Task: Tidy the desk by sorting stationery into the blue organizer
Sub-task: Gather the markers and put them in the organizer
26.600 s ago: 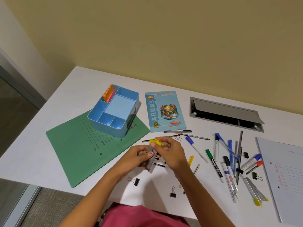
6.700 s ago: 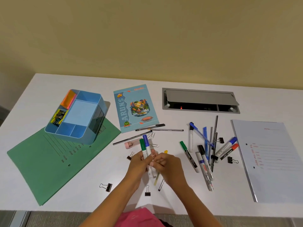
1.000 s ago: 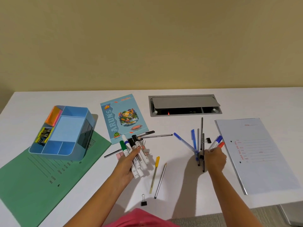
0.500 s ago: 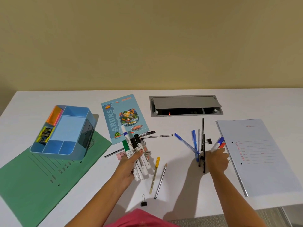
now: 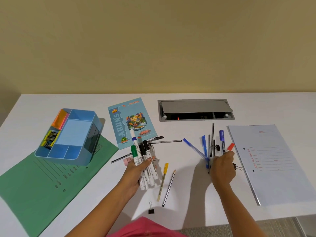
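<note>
The blue organizer (image 5: 80,134) stands on a green folder at the left, with orange notes and yellow clips in its side compartments. My left hand (image 5: 136,170) grips a bundle of white markers (image 5: 142,154) with green, blue and black caps, held above the desk's middle. My right hand (image 5: 222,165) pinches a blue-capped marker (image 5: 222,141) and a red-capped marker (image 5: 230,146) lifted off the desk. Blue and black pens (image 5: 206,147) lie fanned just left of that hand.
A yellow pen (image 5: 163,181) and a grey pencil (image 5: 169,188) lie between my hands, a black binder clip (image 5: 151,210) near the front edge. A blue notebook (image 5: 131,123), a grey cable tray (image 5: 196,110), a white file (image 5: 277,161) and the green folder (image 5: 34,185) also sit on the desk.
My right hand has lifted the blue-capped and red-capped markers off the desk. My left hand has kept its bundle of markers and barely moved.
</note>
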